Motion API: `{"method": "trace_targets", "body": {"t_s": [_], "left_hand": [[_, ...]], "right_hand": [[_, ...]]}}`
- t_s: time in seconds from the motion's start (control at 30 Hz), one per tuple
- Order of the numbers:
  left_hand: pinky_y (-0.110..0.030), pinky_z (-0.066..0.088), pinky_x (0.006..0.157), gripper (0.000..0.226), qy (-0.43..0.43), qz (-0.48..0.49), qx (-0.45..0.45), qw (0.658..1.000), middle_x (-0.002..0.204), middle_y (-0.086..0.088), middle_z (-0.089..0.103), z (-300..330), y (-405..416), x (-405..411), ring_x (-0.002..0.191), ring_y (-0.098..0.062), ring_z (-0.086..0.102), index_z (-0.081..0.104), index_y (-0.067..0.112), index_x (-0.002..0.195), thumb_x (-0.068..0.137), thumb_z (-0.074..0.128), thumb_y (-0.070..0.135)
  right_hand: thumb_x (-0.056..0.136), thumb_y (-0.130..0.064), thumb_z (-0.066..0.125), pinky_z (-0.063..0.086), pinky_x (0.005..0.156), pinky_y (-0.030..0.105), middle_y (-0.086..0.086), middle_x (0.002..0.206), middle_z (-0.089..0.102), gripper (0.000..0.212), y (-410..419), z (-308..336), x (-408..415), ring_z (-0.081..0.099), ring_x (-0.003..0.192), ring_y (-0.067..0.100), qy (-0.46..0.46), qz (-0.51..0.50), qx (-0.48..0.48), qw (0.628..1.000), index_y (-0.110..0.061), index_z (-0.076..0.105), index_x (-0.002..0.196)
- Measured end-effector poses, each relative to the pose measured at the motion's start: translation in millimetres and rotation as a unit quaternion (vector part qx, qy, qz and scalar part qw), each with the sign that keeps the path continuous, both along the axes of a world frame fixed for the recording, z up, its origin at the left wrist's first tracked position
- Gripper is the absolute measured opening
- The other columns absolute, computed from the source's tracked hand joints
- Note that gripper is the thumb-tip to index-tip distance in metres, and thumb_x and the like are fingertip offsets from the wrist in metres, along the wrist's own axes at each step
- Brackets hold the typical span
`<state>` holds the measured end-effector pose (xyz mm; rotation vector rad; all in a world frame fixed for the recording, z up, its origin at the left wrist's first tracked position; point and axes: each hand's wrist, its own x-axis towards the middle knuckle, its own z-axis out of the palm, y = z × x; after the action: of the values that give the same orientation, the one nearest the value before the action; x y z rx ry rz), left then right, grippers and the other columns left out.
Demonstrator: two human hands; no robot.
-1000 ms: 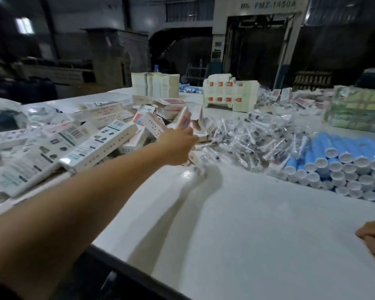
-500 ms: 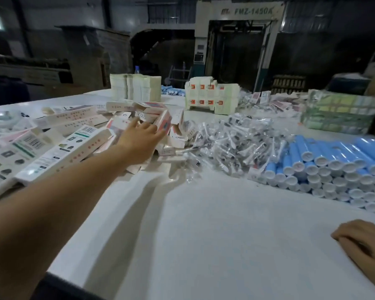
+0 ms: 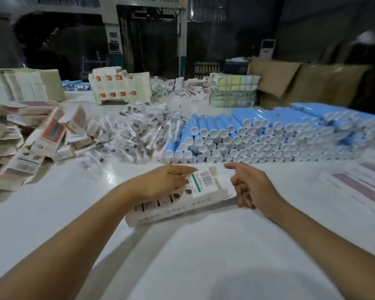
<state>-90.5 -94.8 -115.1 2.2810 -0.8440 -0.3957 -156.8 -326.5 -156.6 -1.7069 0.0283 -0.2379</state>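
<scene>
A: Both hands are in over the white table [image 3: 204,267], near the middle; the left hand [image 3: 160,182] has a flat white carton [image 3: 180,210], fingers curled over its upper face, gripping it along the long edge.

B: The carton sits low over the table, running from near left to farther right; barcode label face up at the right end; whether the near end rests on the table, I cannot tell.

A: The right hand [image 3: 249,187] is just beside that right end; forefinger stretched out to the left, the other fingers curled in; whether they touch the carton, I cannot tell.

B: Behind the hands, a wide stack of blue tubes [image 3: 268,131], white ends facing us, from centre to far right; left of it, a loose pile of clear wrapped sachets [image 3: 139,135].

A: On the left, a heap of flattened cartons [image 3: 20,146], some tipped on edge; near right, sheets with purple bands [image 3: 359,187] lying flat.

B: Far side, a block of boxes with orange marks [image 3: 119,87]; right of it a wrapped bundle of pale packs [image 3: 234,89]; brown cardboard [image 3: 301,83] beyond.
</scene>
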Motion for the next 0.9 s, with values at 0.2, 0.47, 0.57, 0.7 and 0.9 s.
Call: {"method": "trace_targets", "body": {"t_s": [0.2,0.47,0.57,0.7,0.9], "left_hand": [[-0.015,0.046,0.077,0.025,-0.055,-0.039,0.018,0.998,0.101,0.031,0.064,-8.6,-24.0,-19.5,0.086,0.010,0.057,0.052,0.060,0.111,0.088,0.047,0.054],[-0.030,0.034,0.066,0.073,-0.387,0.022,0.207,0.898,0.119,0.009,0.051,-29.1,-43.9,-35.3,0.105,-0.016,0.051,0.030,0.027,0.134,0.081,0.038,0.077],[-0.030,0.031,0.069,0.071,-0.443,0.018,0.199,0.874,0.122,0.008,0.049,-37.8,-45.8,-38.6,0.107,-0.017,0.049,0.027,0.025,0.137,0.086,0.025,0.075],[-0.032,0.035,0.085,0.070,-0.464,0.048,0.206,0.860,0.128,0.007,0.045,-41.9,-45.4,-44.2,0.112,-0.018,0.046,0.022,0.023,0.142,0.090,0.024,0.069],[-0.038,0.051,0.049,0.058,-0.510,0.042,0.127,0.850,0.076,-0.006,0.066,-53.9,-52.2,-42.3,0.061,-0.027,0.061,0.072,0.003,0.098,0.074,0.057,0.053]], "right_hand": [[0.088,-0.004,0.056,0.028,0.031,0.016,0.012,0.064,0.062,0.015,2.6,2.1,-3.3,0.040,0.031,0.011,0.060,0.001,-0.078,0.995,-0.009,0.069,0.081],[0.092,-0.005,0.055,0.029,0.033,0.018,0.008,0.074,0.072,0.019,0.1,0.6,-0.1,0.044,0.049,0.021,0.097,-0.012,-0.006,0.995,-0.014,0.069,0.082],[0.087,-0.002,0.051,0.032,0.034,0.013,-0.001,0.071,0.069,0.028,-4.4,6.7,-1.6,0.051,0.046,0.004,0.083,-0.042,-0.097,0.991,-0.018,0.071,0.077],[0.084,-0.010,0.050,0.039,0.043,0.013,-0.003,0.070,0.067,0.022,-34.0,40.9,11.6,0.054,0.050,0.001,-0.003,-0.141,-0.127,0.982,-0.014,0.071,0.077],[0.092,-0.010,0.045,0.041,0.067,0.033,0.017,0.087,0.064,0.024,-123.7,119.5,88.2,0.056,0.080,0.026,-0.047,-0.333,-0.416,0.845,0.001,0.064,0.084]]}}
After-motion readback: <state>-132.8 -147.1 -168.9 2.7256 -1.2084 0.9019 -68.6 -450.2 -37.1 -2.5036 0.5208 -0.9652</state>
